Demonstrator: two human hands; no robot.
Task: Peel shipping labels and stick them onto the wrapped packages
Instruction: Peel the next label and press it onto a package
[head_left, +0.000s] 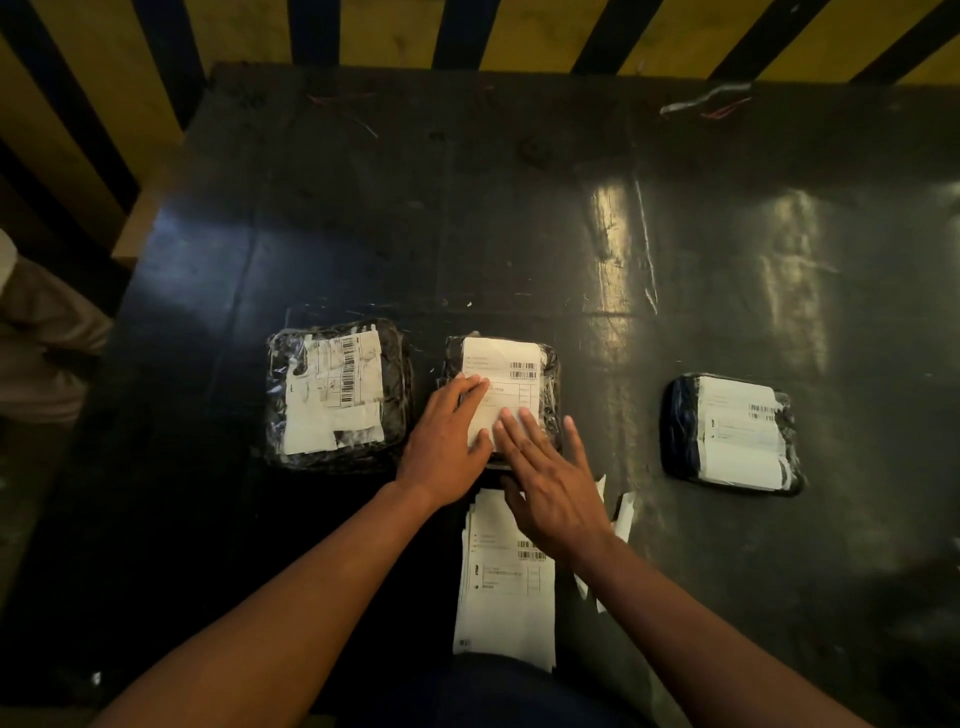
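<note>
Both flat, open hands, left hand (449, 441) and right hand (550, 483), press a label (501, 364) on the middle package (550, 395); more labels (506, 597) wait.

the near middle is blocked by the stack of labels (506, 582) and the middle package (501, 395). it's flanked by the left package (337, 395), just beside, and the right package (732, 434), well apart. the far half of the table (519, 208) is left open.

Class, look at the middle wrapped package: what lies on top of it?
A white shipping label lies on the middle package, with the left hand and right hand pressed flat on it. The label's lower part is covered by the hands, so it cannot be seen.
</note>
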